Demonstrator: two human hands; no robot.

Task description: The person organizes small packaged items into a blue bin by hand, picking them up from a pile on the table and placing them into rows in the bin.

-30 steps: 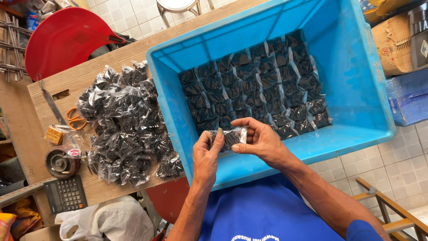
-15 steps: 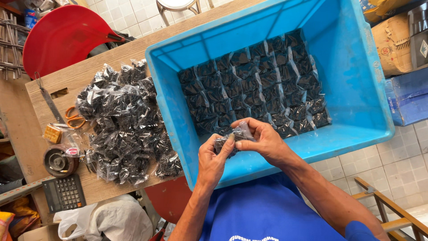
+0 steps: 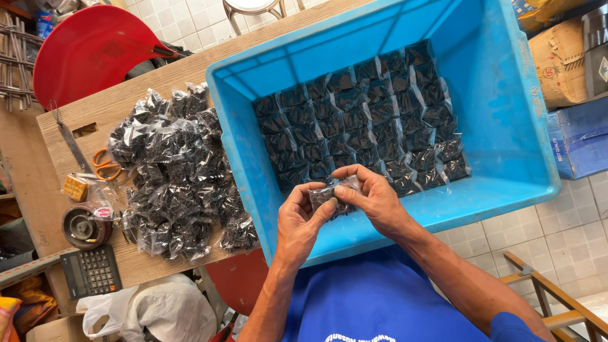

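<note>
Both my hands hold one small clear bag of black pieces (image 3: 330,197) over the near wall of a big blue plastic crate (image 3: 506,114). My left hand (image 3: 297,221) pinches the bag's left end; my right hand (image 3: 373,199) wraps over its top and right side. Inside the crate, several like bags (image 3: 367,120) lie packed in neat rows on the floor. A loose heap of the same bags (image 3: 174,171) rests on the wooden table (image 3: 76,120) to the left of the crate.
Orange-handled scissors (image 3: 104,166), a tape roll (image 3: 82,226), a calculator (image 3: 92,271) and a metal blade (image 3: 73,145) lie at the table's left end. A red round chair seat (image 3: 88,47) sits beyond. Cardboard boxes (image 3: 563,63) stand right of the crate; white plastic bags (image 3: 152,310) lie below the table.
My hands have closed tighter around the small bag, and it has shifted slightly toward the crate's near wall. Everything else stays in place.
</note>
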